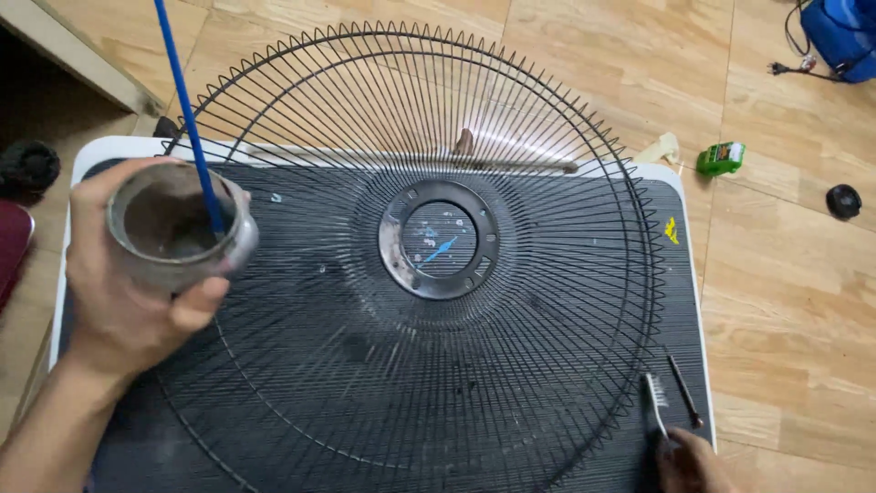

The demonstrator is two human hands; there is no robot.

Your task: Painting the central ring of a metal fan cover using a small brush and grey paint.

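One left hand [123, 292], fingers wrapped closed around the side of one small round grey metal cup [178, 224], held upright and lifted clear of the work surface, seemingly so its dull contents stay level; the thumb lies along the near wall. One thin blue rod [187, 110] stands in the cup, leaning up and away past the top of the frame, its lower end resting inside against the far wall. One right hand [689, 461], only partly in view at the lower edge, closed on the handle of one small black brush [655, 402] with pale bristles; the bristled end points away from the hand and lies at the near rim of the grille, apparently placed to reach between the wires. One black wire fan grille [438, 365], round, lying flat between the two hands with its dished side up, so the spokes are open to reach from above; one dark ring hub [392, 251] at its centre, flecked with pale spots. One dark ribbed mat on a white-edged board [689, 274] underneath, bearing the grille. One thin dark stick [684, 391] just beyond the right hand, beside the brush. On the wooden floor [785, 301], well off past the right hand: one green object [721, 158], one black round cap [843, 201], one blue bag [844, 32].
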